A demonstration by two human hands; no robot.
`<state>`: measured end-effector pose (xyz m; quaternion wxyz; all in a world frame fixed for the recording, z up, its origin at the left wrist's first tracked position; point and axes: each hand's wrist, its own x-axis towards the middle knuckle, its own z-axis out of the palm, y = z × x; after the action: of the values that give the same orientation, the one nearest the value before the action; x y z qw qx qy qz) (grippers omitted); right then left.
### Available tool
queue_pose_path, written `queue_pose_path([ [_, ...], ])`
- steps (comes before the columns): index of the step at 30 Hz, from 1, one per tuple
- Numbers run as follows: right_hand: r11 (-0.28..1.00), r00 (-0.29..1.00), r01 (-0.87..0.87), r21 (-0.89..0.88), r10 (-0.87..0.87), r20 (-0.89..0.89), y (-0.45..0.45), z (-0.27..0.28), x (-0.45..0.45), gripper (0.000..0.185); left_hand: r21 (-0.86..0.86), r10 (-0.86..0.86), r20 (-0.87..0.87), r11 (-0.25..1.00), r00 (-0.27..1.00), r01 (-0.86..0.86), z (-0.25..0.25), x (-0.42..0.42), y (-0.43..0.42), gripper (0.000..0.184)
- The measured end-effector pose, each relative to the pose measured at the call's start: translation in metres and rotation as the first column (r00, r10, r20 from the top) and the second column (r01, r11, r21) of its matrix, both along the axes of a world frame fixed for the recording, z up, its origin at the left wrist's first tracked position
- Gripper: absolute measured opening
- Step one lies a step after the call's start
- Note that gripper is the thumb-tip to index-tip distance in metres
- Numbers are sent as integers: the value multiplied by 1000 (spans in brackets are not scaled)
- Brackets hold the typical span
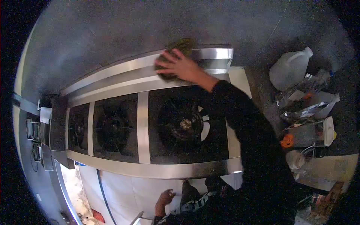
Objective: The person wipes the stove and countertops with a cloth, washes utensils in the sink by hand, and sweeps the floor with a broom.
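My right hand (178, 68) presses a dark green cloth (183, 45) against the steel backsplash (131, 67) behind the stove, with its fingers spread over the cloth. Below it lies the stove top (144, 127), with black burners in separate bays; the nearest burner (185, 123) is the largest in view. Near the lower edge, my left hand (165, 198) hangs in front of the stove with its fingers curled. Whether it holds anything is too small to make out.
At the right stand a translucent jug (290, 69), clear plastic containers (311, 133) and an orange item (287, 140). Metal racks (35, 137) are at the far left. A dark wall (150, 26) rises behind the stove.
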<state>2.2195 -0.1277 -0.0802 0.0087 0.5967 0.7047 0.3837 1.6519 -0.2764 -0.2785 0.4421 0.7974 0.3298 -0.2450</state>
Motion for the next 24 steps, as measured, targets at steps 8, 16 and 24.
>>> queue_pose_path([
  [8,913,898,379,-151,-402,-178,-187,14,103,67,330,-179,141,936,974,124,29,87,68,28],
  [16,829,-268,388,-403,-317,-910,-198,-35,103,47,390,-270,297,910,916,142,55,92,56,26],
  [24,562,-242,680,-470,-433,-868,-142,-54,61,59,90,-128,75,988,989,122,55,81,47,30],
])
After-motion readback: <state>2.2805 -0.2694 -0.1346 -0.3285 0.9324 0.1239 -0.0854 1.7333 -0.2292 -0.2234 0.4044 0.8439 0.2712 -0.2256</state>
